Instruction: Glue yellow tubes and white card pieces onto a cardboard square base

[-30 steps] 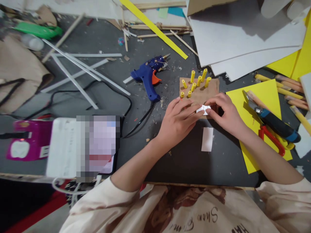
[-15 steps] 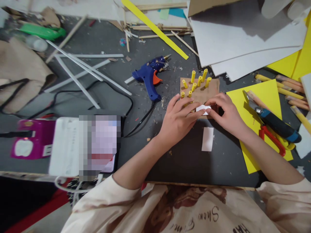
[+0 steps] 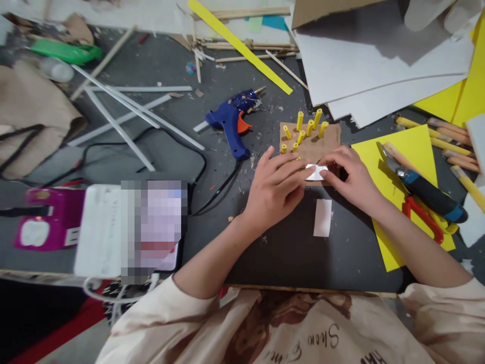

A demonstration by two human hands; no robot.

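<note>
A small brown cardboard base [image 3: 329, 144] lies on the dark table, with several yellow paper tubes [image 3: 300, 121] standing on it. At its near edge, a small shiny white paper piece [image 3: 315, 174] spans the gap between my hands. My left hand [image 3: 275, 182] has its fingertips on the left end of this piece; its fingers reach across the base's near left corner, and the thumb is partly hidden. My right hand [image 3: 348, 174] pinches the right end between thumb and forefinger. Another white paper rectangle [image 3: 323, 218] lies on the table just below.
A blue glue gun [image 3: 229, 119] lies behind my left hand, its cord running left. To the right, a utility knife [image 3: 428, 189] and red-handled scissors [image 3: 424, 220] rest on yellow paper [image 3: 394, 247]. White glue sticks [image 3: 121, 131] and a phone [image 3: 161, 222] are at left.
My left fingertips have drawn back slightly to the left along the white paper piece, baring more of its surface. My right hand keeps its pinch at the other end.
</note>
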